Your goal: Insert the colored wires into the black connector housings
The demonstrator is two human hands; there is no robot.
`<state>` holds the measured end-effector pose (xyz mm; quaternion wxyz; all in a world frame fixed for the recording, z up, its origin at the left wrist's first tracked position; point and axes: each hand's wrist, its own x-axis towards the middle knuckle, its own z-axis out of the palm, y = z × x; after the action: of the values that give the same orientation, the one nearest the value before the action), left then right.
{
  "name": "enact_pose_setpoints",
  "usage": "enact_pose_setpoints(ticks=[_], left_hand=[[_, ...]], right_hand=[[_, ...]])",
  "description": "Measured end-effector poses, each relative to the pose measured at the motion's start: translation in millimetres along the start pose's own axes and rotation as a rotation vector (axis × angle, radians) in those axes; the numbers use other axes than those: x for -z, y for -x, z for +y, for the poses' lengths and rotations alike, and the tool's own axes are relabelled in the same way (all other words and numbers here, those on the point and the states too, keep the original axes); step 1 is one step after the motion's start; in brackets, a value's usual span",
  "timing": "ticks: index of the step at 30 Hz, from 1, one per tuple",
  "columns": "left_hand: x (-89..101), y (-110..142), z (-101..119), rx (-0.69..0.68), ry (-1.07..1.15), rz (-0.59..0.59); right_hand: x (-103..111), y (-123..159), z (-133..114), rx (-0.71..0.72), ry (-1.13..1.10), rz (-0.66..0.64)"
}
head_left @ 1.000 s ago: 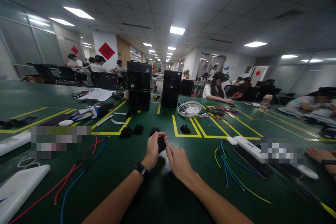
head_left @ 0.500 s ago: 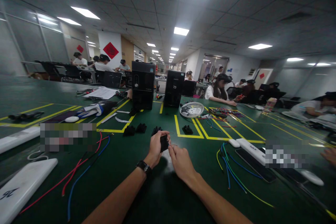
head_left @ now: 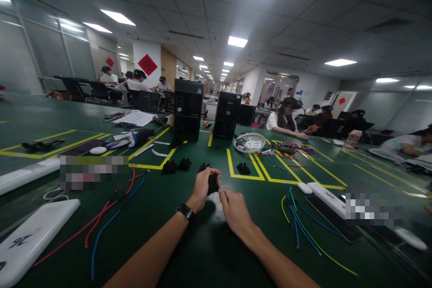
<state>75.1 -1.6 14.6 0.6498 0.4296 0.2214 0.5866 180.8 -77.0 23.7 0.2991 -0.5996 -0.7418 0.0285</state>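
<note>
My left hand [head_left: 201, 187], with a dark watch on its wrist, is closed around a small black plastic connector [head_left: 213, 184] held just above the green table [head_left: 202, 243]. My right hand [head_left: 233, 209] sits right beside it, fingers pinched together at the connector's lower right edge; what they pinch is too small to make out. Several more black connectors [head_left: 176, 166] lie on the table just beyond my hands, and another black connector [head_left: 243, 168] lies inside a yellow-taped square.
Red and blue wires [head_left: 101, 220] trail at the left beside a white flat box [head_left: 30, 238]. Coloured wires [head_left: 300, 220], a white power strip [head_left: 329, 197] and a phone lie at the right. Two black computer towers [head_left: 188, 110] and a white fan grille [head_left: 250, 142] stand farther back. Other people sit at the tables.
My hands stay together on the connector, with the right fingers shifting slightly at its edge. The view has drifted to the left, so everything sits a little further right in the picture.
</note>
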Motion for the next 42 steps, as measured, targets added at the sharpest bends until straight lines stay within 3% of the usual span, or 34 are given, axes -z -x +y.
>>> enact_pose_setpoints(ticks=[5,12,17,21,26,30,37,42], left_hand=[[-1.6,-1.9,-3.4,-0.096,-0.037,0.026],[5.5,-3.1,-4.4,-0.012,-0.008,0.045],[3.1,-2.7,-4.5,-0.078,-0.039,0.050],[-1.7,-3.9,-2.5,-0.021,0.087,0.006],[14.1,-10.2,15.9,-0.059,0.308,0.108],[27.4,-10.9,19.9,-0.008,0.115,0.086],[30.7,-9.0,-4.5,0.023,-0.511,0.096],[29.6,-22.8,-14.7,-0.157,-0.955,0.107]], right_hand=[[9.2,0.9,-0.7,0.004,-0.046,0.049],[-6.4,-2.0,2.6,-0.010,-0.017,-0.036],[8.5,-3.4,-4.3,-0.018,-0.064,0.008],[5.2,1.7,-0.1,-0.021,-0.071,0.013],[-12.7,6.1,7.5,0.004,0.017,-0.084],[-9.6,0.5,7.1,-0.010,-0.051,-0.023],[11.7,-10.0,18.8,-0.076,-0.055,0.088],[10.7,-11.7,26.3,-0.062,-0.076,0.122]])
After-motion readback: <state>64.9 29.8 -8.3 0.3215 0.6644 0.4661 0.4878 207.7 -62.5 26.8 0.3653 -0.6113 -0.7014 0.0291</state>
